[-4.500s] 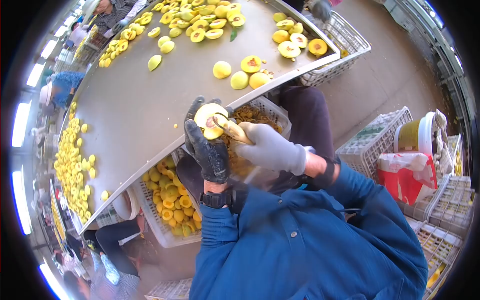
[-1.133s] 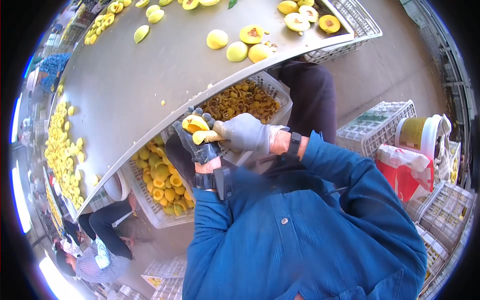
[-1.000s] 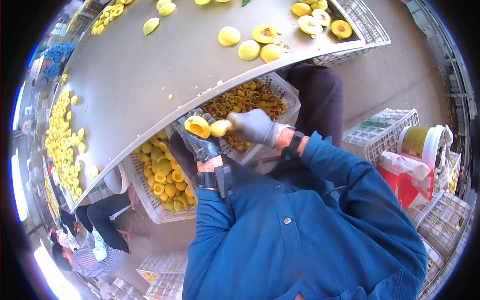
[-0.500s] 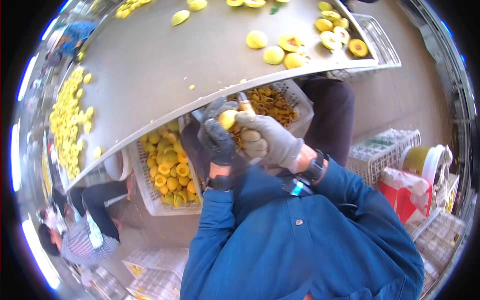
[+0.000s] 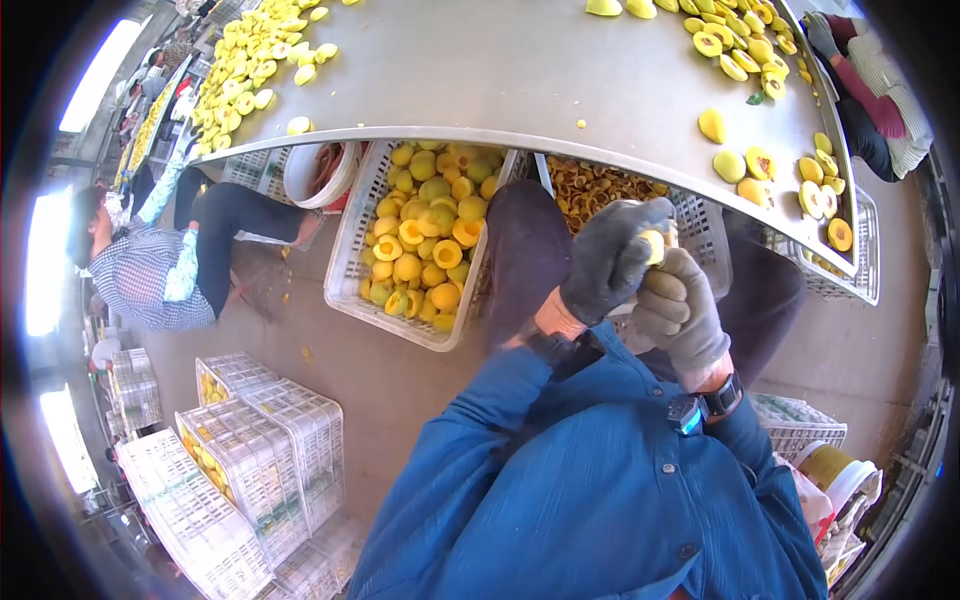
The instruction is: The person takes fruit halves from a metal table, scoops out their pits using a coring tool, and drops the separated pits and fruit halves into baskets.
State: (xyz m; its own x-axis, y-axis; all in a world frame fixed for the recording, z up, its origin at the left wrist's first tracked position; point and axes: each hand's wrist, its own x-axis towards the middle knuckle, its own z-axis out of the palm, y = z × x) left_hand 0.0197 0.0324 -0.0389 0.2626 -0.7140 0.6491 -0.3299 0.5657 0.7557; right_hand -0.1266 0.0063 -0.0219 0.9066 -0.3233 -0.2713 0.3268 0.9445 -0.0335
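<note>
My left hand, in a dark glove, is closed around a yellow peach half above my lap. Right beside it, my right hand, in a grey glove, has its fingers curled closed against the fruit. A tan wooden handle just shows between the gloves; the rest of this tool is hidden by my fingers. Beyond my hands, under the table edge, brown and orange pit scraps fill a white crate. Left of my knee stands a white crate of pitted peach halves.
A metal table spans the front, with peach halves heaped at left and more at right. One person sits at left, another at far right. White crates are stacked behind left.
My view has swung left, so the table and crates appear further right. Both hands remain together on the peach half. The tool's metal end, visible before, is now hidden.
</note>
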